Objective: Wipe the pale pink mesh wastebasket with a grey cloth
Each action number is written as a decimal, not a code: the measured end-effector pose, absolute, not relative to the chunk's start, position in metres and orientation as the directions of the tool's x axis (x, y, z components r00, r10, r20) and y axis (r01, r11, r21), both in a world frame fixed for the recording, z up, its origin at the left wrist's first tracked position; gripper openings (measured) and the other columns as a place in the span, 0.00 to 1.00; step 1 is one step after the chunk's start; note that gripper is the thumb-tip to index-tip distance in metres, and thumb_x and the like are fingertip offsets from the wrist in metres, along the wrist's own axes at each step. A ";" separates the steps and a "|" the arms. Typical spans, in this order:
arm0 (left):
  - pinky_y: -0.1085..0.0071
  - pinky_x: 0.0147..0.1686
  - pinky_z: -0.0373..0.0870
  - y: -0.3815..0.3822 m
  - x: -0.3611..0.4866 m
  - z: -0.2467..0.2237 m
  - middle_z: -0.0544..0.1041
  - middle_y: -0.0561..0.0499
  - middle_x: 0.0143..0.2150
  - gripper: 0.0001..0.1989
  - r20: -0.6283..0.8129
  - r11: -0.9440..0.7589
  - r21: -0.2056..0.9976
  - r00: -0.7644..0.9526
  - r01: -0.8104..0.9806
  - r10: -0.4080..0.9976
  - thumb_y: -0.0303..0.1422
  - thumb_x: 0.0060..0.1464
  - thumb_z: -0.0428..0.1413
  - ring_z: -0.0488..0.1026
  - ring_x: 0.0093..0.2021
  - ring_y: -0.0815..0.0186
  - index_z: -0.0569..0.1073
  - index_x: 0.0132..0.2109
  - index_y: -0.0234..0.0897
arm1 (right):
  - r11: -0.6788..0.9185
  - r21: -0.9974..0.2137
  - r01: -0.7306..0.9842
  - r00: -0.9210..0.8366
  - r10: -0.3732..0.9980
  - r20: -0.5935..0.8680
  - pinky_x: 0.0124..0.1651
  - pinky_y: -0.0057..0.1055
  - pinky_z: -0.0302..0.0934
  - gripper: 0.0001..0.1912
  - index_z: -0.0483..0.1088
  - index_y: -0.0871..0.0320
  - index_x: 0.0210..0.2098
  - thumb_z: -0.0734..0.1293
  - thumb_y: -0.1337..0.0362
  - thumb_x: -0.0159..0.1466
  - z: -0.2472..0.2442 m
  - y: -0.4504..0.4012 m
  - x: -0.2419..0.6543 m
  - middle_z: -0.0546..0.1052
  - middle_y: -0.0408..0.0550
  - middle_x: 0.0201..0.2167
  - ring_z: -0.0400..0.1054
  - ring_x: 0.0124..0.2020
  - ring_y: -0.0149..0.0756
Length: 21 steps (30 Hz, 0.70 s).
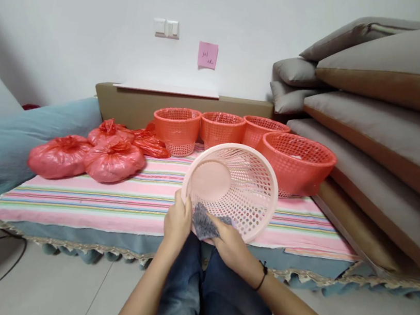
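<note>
Striped sheet (69,212) under; L hand (179,218) clamps pink perforated basket (212,180), R hand (230,242) clutches gray rag (203,223) at near side; prob. best w/ even pressure.

Stacked grey cushions (387,121), pink wall note (207,55), white switches (169,28)

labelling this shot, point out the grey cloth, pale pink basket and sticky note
Grey cloth (203,225), head view, left part
Pale pink basket (213,180), head view, inside bottom
Sticky note (207,55), head view, middle
</note>
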<state>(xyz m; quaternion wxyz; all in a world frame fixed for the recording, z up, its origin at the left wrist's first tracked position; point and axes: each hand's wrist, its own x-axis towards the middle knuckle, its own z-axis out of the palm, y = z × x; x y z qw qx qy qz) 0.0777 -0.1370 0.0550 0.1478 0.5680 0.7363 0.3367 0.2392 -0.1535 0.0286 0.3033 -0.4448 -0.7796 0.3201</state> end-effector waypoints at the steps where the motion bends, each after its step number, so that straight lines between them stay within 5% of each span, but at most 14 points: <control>1: 0.65 0.32 0.63 -0.139 0.081 0.057 0.80 0.39 0.37 0.21 0.158 0.118 0.662 -0.292 0.740 0.943 0.42 0.68 0.37 0.79 0.39 0.49 0.64 0.58 0.36 | 0.358 -0.855 0.374 -0.345 0.910 0.230 0.67 0.44 0.57 0.36 0.60 0.61 0.68 0.62 0.72 0.60 0.028 -0.152 0.226 0.70 0.56 0.63 0.65 0.64 0.44; 4: 0.65 0.34 0.65 -0.140 0.085 0.060 0.80 0.39 0.39 0.20 0.159 0.070 0.718 -0.262 0.692 0.952 0.43 0.68 0.38 0.79 0.41 0.50 0.65 0.57 0.37 | 0.349 -0.931 0.111 -0.212 0.923 0.321 0.68 0.43 0.57 0.38 0.58 0.56 0.69 0.61 0.71 0.59 0.029 -0.147 0.199 0.68 0.48 0.65 0.63 0.65 0.40; 7: 0.66 0.36 0.67 -0.136 0.079 0.058 0.80 0.40 0.41 0.20 0.201 0.001 0.798 -0.269 0.603 0.942 0.44 0.68 0.38 0.79 0.42 0.52 0.67 0.54 0.39 | 0.471 -0.857 0.210 -0.304 0.864 0.400 0.69 0.45 0.56 0.41 0.61 0.53 0.68 0.59 0.77 0.54 0.030 -0.147 0.201 0.68 0.46 0.66 0.62 0.66 0.40; 10: 0.66 0.33 0.67 -0.128 0.066 0.053 0.80 0.43 0.37 0.21 0.237 -0.014 0.826 -0.324 0.564 0.916 0.45 0.67 0.39 0.79 0.37 0.55 0.69 0.53 0.39 | 0.564 -0.660 0.497 -0.463 0.815 0.348 0.67 0.44 0.58 0.44 0.67 0.56 0.64 0.56 0.81 0.49 0.030 -0.154 0.227 0.72 0.50 0.62 0.65 0.63 0.41; 14: 0.69 0.27 0.65 -0.122 0.048 0.050 0.77 0.49 0.29 0.21 0.242 -0.011 0.827 -0.338 0.562 0.909 0.47 0.66 0.41 0.76 0.27 0.58 0.71 0.51 0.39 | 0.556 -0.252 0.792 -0.535 0.831 0.151 0.65 0.50 0.60 0.37 0.73 0.54 0.58 0.57 0.83 0.54 0.034 -0.158 0.270 0.76 0.55 0.58 0.69 0.60 0.47; 17: 0.70 0.27 0.64 -0.122 0.043 0.050 0.77 0.50 0.28 0.21 0.241 -0.014 0.817 -0.319 0.577 0.916 0.47 0.66 0.42 0.75 0.26 0.59 0.72 0.49 0.39 | 0.586 -0.046 0.809 -0.579 0.808 0.110 0.66 0.55 0.56 0.34 0.73 0.53 0.59 0.60 0.81 0.57 0.035 -0.155 0.293 0.75 0.58 0.58 0.67 0.61 0.52; 21: 0.68 0.32 0.67 -0.121 0.047 0.054 0.80 0.45 0.33 0.19 0.262 -0.012 0.788 -0.317 0.616 0.911 0.45 0.66 0.43 0.78 0.34 0.56 0.73 0.48 0.39 | 0.691 0.039 0.722 -0.690 0.715 0.116 0.65 0.55 0.58 0.36 0.66 0.56 0.65 0.66 0.77 0.57 0.026 -0.155 0.302 0.72 0.59 0.61 0.66 0.61 0.55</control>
